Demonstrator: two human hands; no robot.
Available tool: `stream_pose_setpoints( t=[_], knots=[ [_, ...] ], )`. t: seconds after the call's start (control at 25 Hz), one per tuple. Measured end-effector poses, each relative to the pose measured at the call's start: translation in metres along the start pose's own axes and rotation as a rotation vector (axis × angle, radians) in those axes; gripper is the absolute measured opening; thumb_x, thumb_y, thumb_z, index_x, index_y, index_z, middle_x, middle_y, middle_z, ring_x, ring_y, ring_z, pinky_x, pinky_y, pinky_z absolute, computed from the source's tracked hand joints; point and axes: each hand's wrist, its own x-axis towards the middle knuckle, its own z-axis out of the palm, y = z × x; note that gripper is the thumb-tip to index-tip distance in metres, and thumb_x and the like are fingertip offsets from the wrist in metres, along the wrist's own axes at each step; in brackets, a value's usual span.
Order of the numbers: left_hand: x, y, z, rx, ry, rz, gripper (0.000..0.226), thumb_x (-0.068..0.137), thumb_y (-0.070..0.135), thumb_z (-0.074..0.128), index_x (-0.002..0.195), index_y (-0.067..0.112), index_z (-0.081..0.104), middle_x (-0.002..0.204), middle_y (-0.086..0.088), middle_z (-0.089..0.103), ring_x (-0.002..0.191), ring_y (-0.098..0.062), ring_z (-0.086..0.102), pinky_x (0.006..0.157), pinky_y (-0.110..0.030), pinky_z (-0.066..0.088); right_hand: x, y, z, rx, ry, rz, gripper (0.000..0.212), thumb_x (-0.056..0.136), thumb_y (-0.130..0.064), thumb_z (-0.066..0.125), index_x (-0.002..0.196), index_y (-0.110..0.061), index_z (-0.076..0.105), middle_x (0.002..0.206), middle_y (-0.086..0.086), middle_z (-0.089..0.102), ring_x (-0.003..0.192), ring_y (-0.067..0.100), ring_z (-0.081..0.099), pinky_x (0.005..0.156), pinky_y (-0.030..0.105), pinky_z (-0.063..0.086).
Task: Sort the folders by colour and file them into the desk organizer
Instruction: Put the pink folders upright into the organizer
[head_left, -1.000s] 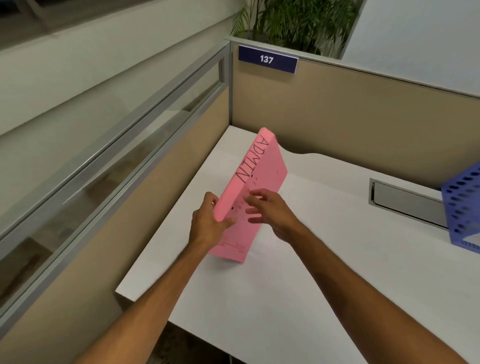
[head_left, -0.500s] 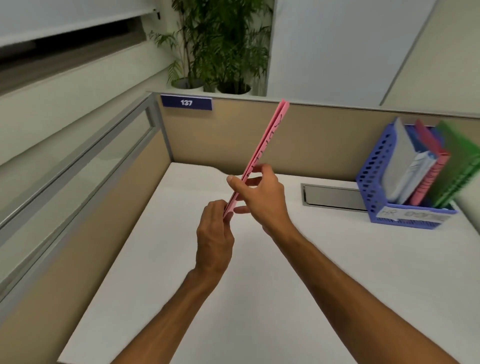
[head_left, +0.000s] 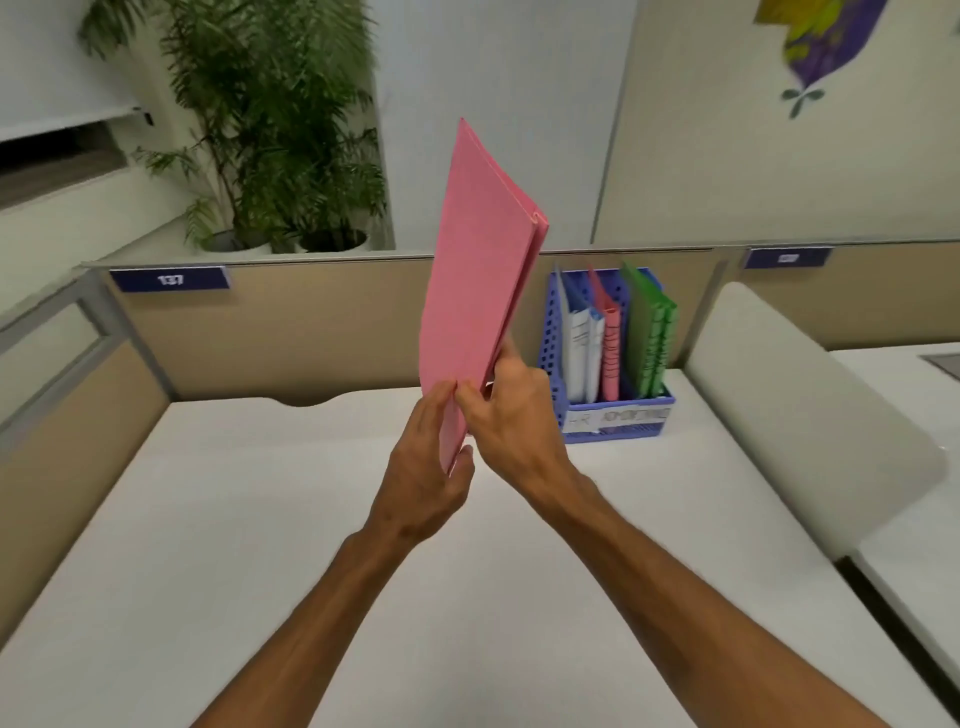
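I hold a pink folder (head_left: 478, 280) upright in the air over the middle of the white desk (head_left: 260, 519). My left hand (head_left: 426, 478) grips its lower edge from the left. My right hand (head_left: 511, 423) pinches the same lower part from the right. Behind and to the right, against the partition, stands the blue perforated desk organizer (head_left: 613, 415). It holds white folders (head_left: 579, 358), a pink folder (head_left: 612, 353) and green folders (head_left: 654, 338), all upright. Paper labels run along its front.
A beige partition (head_left: 311, 332) with a blue "137" plate (head_left: 170, 279) closes the desk's far side. A glass side panel (head_left: 47, 343) stands on the left and a padded divider (head_left: 789, 415) on the right. Potted plants (head_left: 280, 130) rise behind the partition.
The folder rose from resting on the desk at the left to being held upright in mid-air, turned so its plain face shows. My view swung right, bringing the organizer into full sight.
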Motion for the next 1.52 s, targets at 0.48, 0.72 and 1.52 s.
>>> stream_pose_setpoints(
  t=[0.48, 0.72, 1.52],
  knots=[
    [0.078, 0.103, 0.127, 0.042, -0.141, 0.184, 0.091, 0.076, 0.058, 0.058, 0.152, 0.022, 0.025, 0.152, 0.001, 0.040, 0.131, -0.021, 0.048, 0.105, -0.050, 0.044, -0.009, 0.086, -0.160, -0.151, 0.253, -0.087, 0.047, 0.098, -0.033, 0.050, 0.138, -0.009, 0.045, 0.117, 0.008, 0.065, 0.085, 0.012, 0.061, 0.083, 0.027, 0.058],
    [0.139, 0.115, 0.162, 0.093, -0.177, 0.243, 0.098, 0.073, 0.059, 0.069, 0.152, 0.028, 0.021, 0.151, -0.002, 0.039, 0.129, -0.021, 0.049, 0.105, -0.049, 0.043, 0.029, 0.106, -0.196, -0.253, 0.352, -0.108, 0.046, 0.098, -0.026, 0.052, 0.137, -0.002, 0.045, 0.113, 0.012, 0.067, 0.076, 0.013, 0.063, 0.071, 0.007, 0.052],
    [0.222, 0.071, 0.275, 0.431, -0.355, 0.027, 0.090, 0.083, 0.032, 0.074, 0.152, 0.018, 0.019, 0.161, -0.004, 0.019, 0.149, -0.024, 0.014, 0.121, -0.045, 0.016, 0.154, 0.289, -0.228, -0.337, 0.044, -0.041, 0.048, 0.099, -0.032, 0.048, 0.141, -0.011, 0.035, 0.114, 0.011, 0.065, 0.071, 0.011, 0.058, 0.071, 0.031, 0.060]
  ],
)
